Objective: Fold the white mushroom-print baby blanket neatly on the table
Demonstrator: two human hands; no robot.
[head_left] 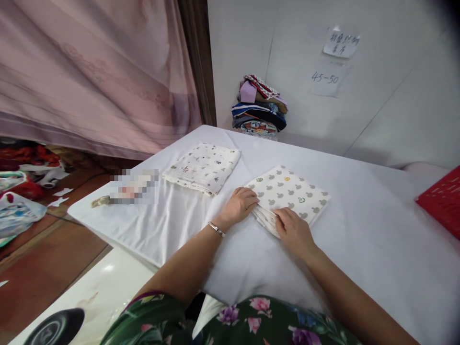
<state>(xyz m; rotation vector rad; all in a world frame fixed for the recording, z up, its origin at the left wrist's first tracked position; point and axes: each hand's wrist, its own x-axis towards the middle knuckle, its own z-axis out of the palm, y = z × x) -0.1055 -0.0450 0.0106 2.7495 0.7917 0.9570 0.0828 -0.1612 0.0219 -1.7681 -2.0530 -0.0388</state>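
A folded white cloth with grey apple-like prints (287,189) lies on the white-covered table (362,230) in front of me. My left hand (239,205) has its fingers closed on the cloth's near left corner. Closer to the middle of the near edge, my right hand (293,230) pinches the stacked layers between thumb and fingers. Several layers show along that edge between my hands. To the left, apart from both hands, a second folded white cloth with small scattered prints (204,167) lies flat.
A blurred-out item (134,188) lies at the table's left side. Beyond the far edge rises a pile of folded clothes (259,108) against the wall. A red perforated container (442,201) is at the right. A black dish-like object (57,326) sits at lower left.
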